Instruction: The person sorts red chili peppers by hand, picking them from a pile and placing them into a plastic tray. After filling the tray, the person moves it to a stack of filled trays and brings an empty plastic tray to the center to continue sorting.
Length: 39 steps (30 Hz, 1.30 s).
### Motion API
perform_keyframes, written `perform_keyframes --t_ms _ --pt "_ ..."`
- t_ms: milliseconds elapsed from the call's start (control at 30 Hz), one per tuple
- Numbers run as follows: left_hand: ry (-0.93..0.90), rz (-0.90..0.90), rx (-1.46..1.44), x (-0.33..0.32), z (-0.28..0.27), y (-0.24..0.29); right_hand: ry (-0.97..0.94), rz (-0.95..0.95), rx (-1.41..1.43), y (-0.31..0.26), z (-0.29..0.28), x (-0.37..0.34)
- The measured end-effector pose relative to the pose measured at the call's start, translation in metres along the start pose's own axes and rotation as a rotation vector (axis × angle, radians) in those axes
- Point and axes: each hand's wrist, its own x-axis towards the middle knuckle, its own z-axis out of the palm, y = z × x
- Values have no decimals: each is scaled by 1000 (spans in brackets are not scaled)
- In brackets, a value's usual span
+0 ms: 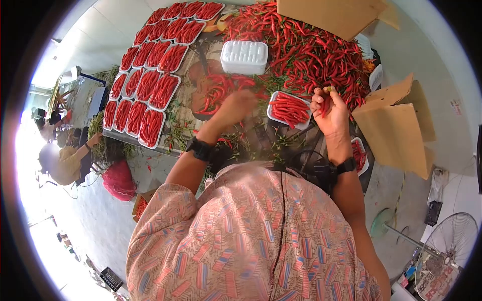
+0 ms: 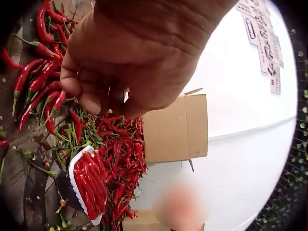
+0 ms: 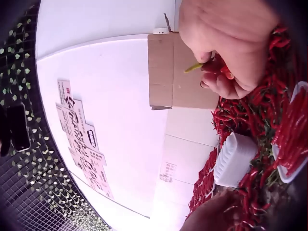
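Note:
My right hand (image 1: 332,119) pinches a red chili pepper (image 3: 227,73), its pale green stem poking out past the fingertips in the right wrist view. Just left of it, a white foam tray (image 1: 301,126) holds red chilies laid side by side. Blurred in the head view, my left hand (image 1: 239,107) hovers at a small pile of loose chilies (image 1: 216,93). Its fingers are loosely bent in the left wrist view, and no thing shows between them. A stack of white foam trays (image 1: 244,57) stands beyond the hands.
Rows of filled trays (image 1: 145,85) cover the table's left side. A large chili heap (image 1: 316,55) spreads at the back right, by cardboard boxes (image 1: 391,120). Another filled tray (image 1: 359,155) sits near my right wrist. A fan (image 1: 444,256) stands lower right; another person (image 1: 70,163) is at left.

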Motion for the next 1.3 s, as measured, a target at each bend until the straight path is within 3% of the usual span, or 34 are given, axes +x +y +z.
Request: perform_keyframes --t_ms 67,133,167,233,333,467,533,567,600,633,700,733,800,833,867,933,1000,1067,1200,1300 --pt "-49 -1 27 0 5 6 53 15 43 7 5 4" --pt "-107 -269 -53 5 10 9 89 89 95 7 0 8" --pt "-107 -248 -59 3 9 10 109 125 119 11 -11 10" --pt "-163 -372 17 -1 3 28 186 157 100 19 -40 13" --pt "-180 -337 78 -15 -2 15 319 134 108 23 -67 9" --pt "-60 -442 -67 -38 -1 -15 336 21 252 -38 -9 31" --pt "-45 -542 -173 -40 -7 -10 124 -98 372 -94 40 66" --pt "-49 -579 -36 -38 -14 6 -35 -172 234 -124 91 73" --pt "-46 -577 -34 -36 -16 3 190 -255 221 -150 148 81" --pt "-24 -549 -1 -38 -17 -4 -164 -261 -21 -189 162 103" --pt "-11 -531 32 -44 -17 -5 -221 -893 -1206 -213 197 98" --pt "39 -546 -13 -43 -20 -4 -220 -892 -1205 -215 202 98" --pt "96 -588 -69 -48 -26 4 -21 -926 -1125 -207 203 103" --pt "161 -517 52 -51 -30 12 -36 -808 -711 -201 194 108" --pt "228 -454 176 -55 -35 14 -43 -769 -717 -195 183 112" --pt "293 -429 84 -69 -45 -18 129 -516 -315 -175 152 111" --pt "273 -570 206 -74 -62 -7 195 -356 -369 -147 113 94" --pt "412 -525 300 -81 -68 -24 25 -174 -475 -122 69 70" --pt "428 -513 417 -76 -65 -30 56 -44 -767 -66 14 13" --pt "288 -438 548 -63 -60 -15 254 53 -1078 -40 -39 -14"
